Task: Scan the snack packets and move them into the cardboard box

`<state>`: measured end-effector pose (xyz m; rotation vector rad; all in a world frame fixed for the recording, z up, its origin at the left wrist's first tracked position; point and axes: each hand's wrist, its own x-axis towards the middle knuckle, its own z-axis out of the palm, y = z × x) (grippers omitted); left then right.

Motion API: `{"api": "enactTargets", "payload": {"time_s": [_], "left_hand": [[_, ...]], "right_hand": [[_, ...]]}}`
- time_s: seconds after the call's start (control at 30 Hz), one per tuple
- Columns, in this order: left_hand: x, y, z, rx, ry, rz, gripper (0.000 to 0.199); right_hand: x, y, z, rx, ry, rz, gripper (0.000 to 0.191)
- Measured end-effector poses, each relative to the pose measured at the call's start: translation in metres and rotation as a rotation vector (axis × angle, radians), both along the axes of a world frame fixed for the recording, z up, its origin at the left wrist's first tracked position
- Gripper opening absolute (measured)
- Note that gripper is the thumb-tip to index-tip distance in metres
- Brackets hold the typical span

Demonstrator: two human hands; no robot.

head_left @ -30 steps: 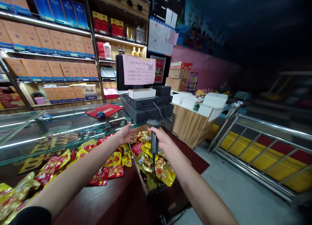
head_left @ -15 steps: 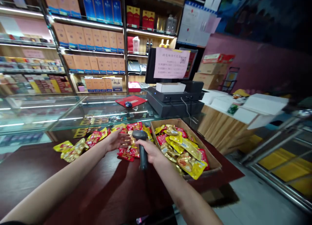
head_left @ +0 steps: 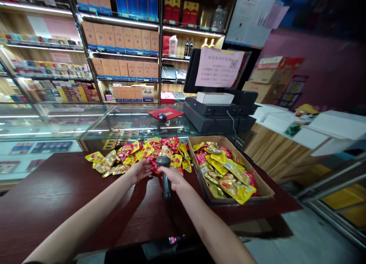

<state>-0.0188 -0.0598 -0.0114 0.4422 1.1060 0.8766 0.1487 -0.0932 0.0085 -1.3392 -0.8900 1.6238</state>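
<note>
My right hand (head_left: 173,177) is wrapped round the handle of a dark grey barcode scanner (head_left: 166,184), whose head points at a pile of snack packets. Beside it, my left hand (head_left: 142,171) has its fingers stretched out at the front edge of the pile, and I see nothing held in it. The foil snack packets (head_left: 144,151), red, yellow and gold, lie loose and overlapping on the dark red-brown table (head_left: 94,203). Right of the scanner stands an open cardboard box (head_left: 265,195) filled with similar packets. Some packets behind the scanner and hand are hidden.
Behind the pile runs a glass display counter (head_left: 134,121) with a red mouse pad (head_left: 174,112) on it. A monitor with a pink notice (head_left: 219,67) stands on a black cash drawer (head_left: 217,119). Metal railing (head_left: 326,210) is at the right.
The camera view has turned left, so the scene sits further right. My left hand has drawn back from over the packets to the pile's front edge. The scanner stays in my right hand.
</note>
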Motion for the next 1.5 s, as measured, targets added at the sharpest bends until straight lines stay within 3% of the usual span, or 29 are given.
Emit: {"api": "enactTargets", "payload": {"time_s": [0.07, 0.2, 0.33, 0.43, 0.6, 0.77, 0.93, 1.13, 1.33, 1.5], "left_hand": [[0.004, -0.003, 0.0, 0.008, -0.028, 0.018, 0.017], [0.012, -0.012, 0.003, 0.071, -0.02, -0.062, 0.041], [0.021, -0.017, 0.008, 0.18, 0.162, -0.131, 0.055], [0.026, -0.017, 0.011, 0.295, 0.353, -0.189, 0.051], [0.034, -0.011, 0.008, 0.55, 0.504, -0.108, 0.039], [0.04, 0.002, -0.004, 0.424, 0.327, -0.141, 0.043], [0.042, 0.021, -0.012, 0.35, 0.162, -0.076, 0.05], [0.044, 0.037, -0.005, 0.342, 0.241, -0.004, 0.052], [0.05, 0.034, 0.0, 0.385, 0.162, 0.005, 0.047], [0.05, 0.027, 0.004, 0.444, 0.176, 0.062, 0.05]], "right_hand": [[0.002, -0.001, -0.003, 0.041, -0.005, 0.008, 0.008], [0.01, 0.0, -0.009, 0.078, 0.048, 0.055, 0.013], [0.018, 0.001, -0.007, 0.085, 0.082, 0.062, 0.017], [0.025, 0.001, -0.003, 0.036, 0.136, 0.013, 0.018], [0.037, 0.005, -0.002, -0.04, 0.294, -0.047, 0.014], [0.046, 0.008, -0.002, -0.033, 0.362, -0.084, 0.017], [0.049, 0.007, 0.012, 0.086, 0.176, -0.129, 0.022], [0.043, -0.004, 0.036, 0.138, 0.133, 0.017, 0.025], [0.038, -0.003, 0.028, 0.148, -0.038, 0.067, 0.018], [0.037, -0.008, 0.027, 0.162, -0.001, 0.09, 0.019]]}}
